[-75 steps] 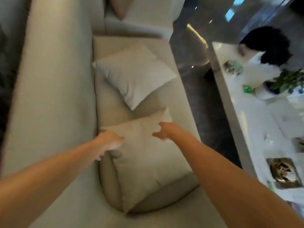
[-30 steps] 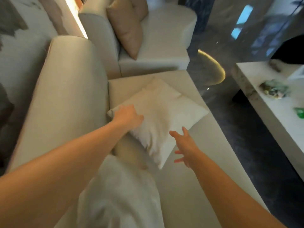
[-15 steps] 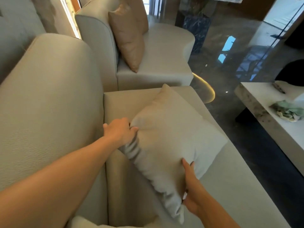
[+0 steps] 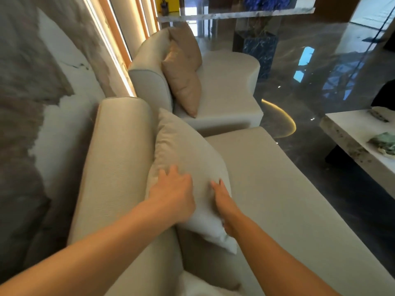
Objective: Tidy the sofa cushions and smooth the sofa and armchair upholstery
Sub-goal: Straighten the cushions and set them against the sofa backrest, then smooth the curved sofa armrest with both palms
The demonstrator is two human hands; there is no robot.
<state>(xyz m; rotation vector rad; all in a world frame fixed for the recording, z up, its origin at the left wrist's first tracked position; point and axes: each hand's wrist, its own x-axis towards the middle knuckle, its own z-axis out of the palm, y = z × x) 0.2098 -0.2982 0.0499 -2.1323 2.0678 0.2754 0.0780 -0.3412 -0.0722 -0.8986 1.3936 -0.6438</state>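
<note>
A beige cushion (image 4: 183, 150) stands nearly upright, leaning against the sofa backrest (image 4: 115, 167) above the sofa seat (image 4: 277, 189). My left hand (image 4: 173, 195) lies flat on the cushion's front face, fingers spread. My right hand (image 4: 224, 201) presses the cushion's right lower edge, fingers extended; its palm side is hidden. A second pale cushion (image 4: 201, 285) peeks in at the bottom edge. Beyond the sofa stands a light armchair (image 4: 228, 86) with two tan cushions (image 4: 181, 77) leaning on its back.
A white stone coffee table (image 4: 350, 142) with a green object (image 4: 382, 142) stands to the right, across a glossy dark floor (image 4: 310, 92). A marble wall (image 4: 42, 82) runs behind the sofa. A marble console (image 4: 235, 13) is at the back.
The cushion went from lifted and held by both hands to standing against the backrest. Both hands now rest on its front. The view has tilted up toward the armchair.
</note>
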